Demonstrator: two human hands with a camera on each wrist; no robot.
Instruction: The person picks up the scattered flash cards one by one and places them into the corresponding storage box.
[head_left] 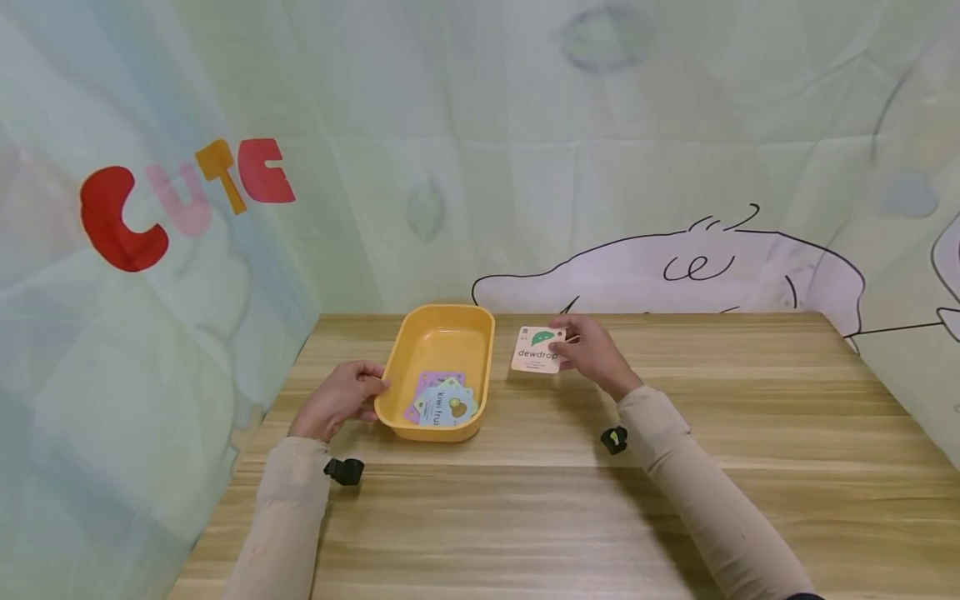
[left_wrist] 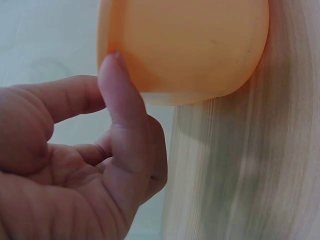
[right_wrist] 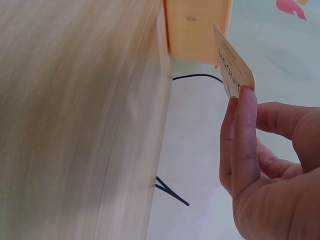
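My left hand (head_left: 341, 400) pinches the left rim of a yellow plastic tray (head_left: 487, 350); the left wrist view shows the hand (left_wrist: 120, 135) with finger and thumb at the tray's wall (left_wrist: 190, 45). Several square picture cards (head_left: 448, 406) lie overlapping at the tray's near end, the top one blue and reading "kiwi fruit". To the right of the tray, my right hand (head_left: 592, 350) pinches a pale card (head_left: 534, 354) by its right edge. That card bears a green leaf and the word "dewdrop". In the right wrist view the card (right_wrist: 232, 70) is held up off the table.
The wood-grain table (head_left: 555, 517) spreads under both arms. Behind it and at the left hangs a printed cloth (head_left: 420, 167) with cartoon drawings and the letters "CUTE". A small black device (head_left: 345, 472) sits at the left wrist, and another black device (head_left: 614, 440) at the right.
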